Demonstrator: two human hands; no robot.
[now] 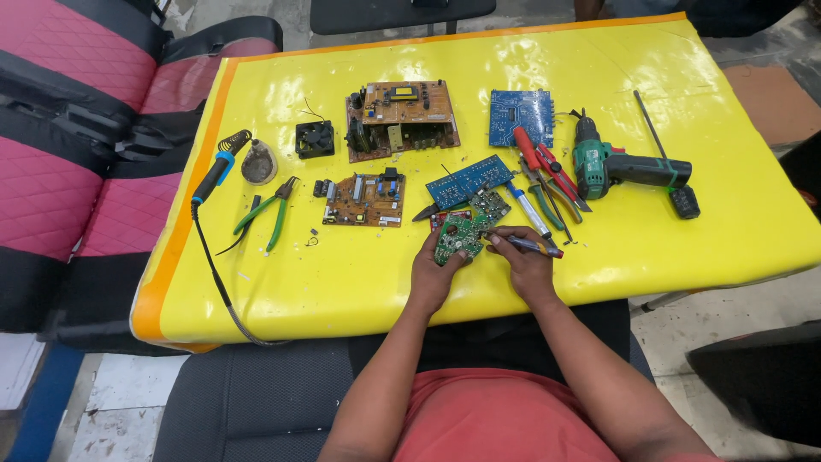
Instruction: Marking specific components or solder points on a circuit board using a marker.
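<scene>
While the left hand [434, 272] grips a small green circuit board [459, 236] at the yellow tabletop's [342, 282] six o'clock edge, the right hand [523, 261] pinches a slim pen-like tool [532, 246] at the board's three o'clock; a slip could scratch its traces, I judge.

Green circuit board [457, 235], yellow table cover [342, 274], pink quilted seats [51, 197].
</scene>
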